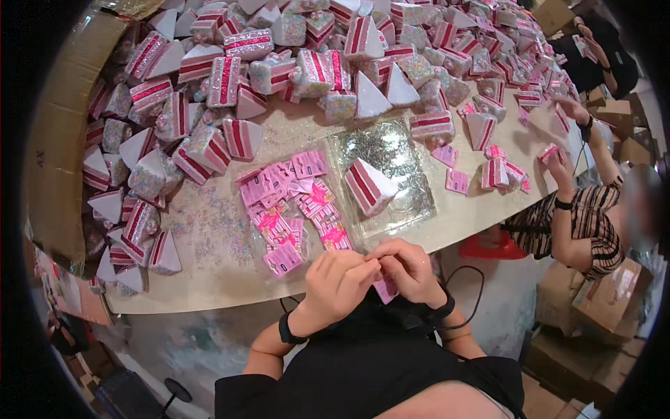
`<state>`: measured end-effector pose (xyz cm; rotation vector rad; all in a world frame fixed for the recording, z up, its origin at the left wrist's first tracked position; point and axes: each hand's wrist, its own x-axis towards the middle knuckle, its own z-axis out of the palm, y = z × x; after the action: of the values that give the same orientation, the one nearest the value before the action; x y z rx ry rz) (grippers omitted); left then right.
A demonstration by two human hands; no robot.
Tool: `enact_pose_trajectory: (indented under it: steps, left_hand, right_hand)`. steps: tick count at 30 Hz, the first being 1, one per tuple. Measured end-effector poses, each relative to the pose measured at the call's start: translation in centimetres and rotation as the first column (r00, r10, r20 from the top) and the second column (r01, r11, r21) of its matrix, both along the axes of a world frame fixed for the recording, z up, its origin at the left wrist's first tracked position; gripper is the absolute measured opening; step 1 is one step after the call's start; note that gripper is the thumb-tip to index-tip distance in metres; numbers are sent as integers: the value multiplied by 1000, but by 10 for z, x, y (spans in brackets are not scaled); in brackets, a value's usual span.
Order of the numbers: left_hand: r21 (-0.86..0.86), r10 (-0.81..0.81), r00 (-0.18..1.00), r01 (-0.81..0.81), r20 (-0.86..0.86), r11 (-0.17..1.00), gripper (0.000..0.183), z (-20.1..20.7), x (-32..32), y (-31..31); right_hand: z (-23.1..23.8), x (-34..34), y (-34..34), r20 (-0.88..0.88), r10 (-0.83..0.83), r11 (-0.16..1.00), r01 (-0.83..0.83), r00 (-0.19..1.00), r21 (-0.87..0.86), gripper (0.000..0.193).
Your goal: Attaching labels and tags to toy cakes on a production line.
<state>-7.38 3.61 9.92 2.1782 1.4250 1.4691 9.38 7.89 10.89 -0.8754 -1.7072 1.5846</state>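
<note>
At the table's near edge, my two hands meet with fingertips pinched close together. My right hand (408, 271) grips a pink card tag (385, 289), which hangs below its fingers. Beside it, my left hand (338, 283) is closed at the thumb and fingers; what it pinches is hidden. Just beyond lies a toy cake slice (370, 186), white with red stripes, on a glittery silver tray (412, 209). Left of the tray, a clear plastic sheet (255, 262) bears several pink card tags (283, 258), some patterned with stripes.
Toy cake slices (225, 82) pile across the table's far side and left. A bent cardboard sheet (66, 140) borders the left. Loose glitter (209, 230) dots the tabletop (188, 290). On the right, a co-worker in a striped top (590, 223) handles a pink tag. Cardboard boxes (607, 297) stand behind.
</note>
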Motion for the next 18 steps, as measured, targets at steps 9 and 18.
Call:
enact_pose_trajectory:
  steps: [9,18]
  left_hand:
    - [-117,-162,979,176,120,977,26,6,-5,10]
    - [-183,-190,969,160,-158,970,22,9,13,12]
  right_hand:
    - [15,23,33,202,383,866,-426,902,261,9]
    - [2,47,63,213,578,746,-616,788,253,8]
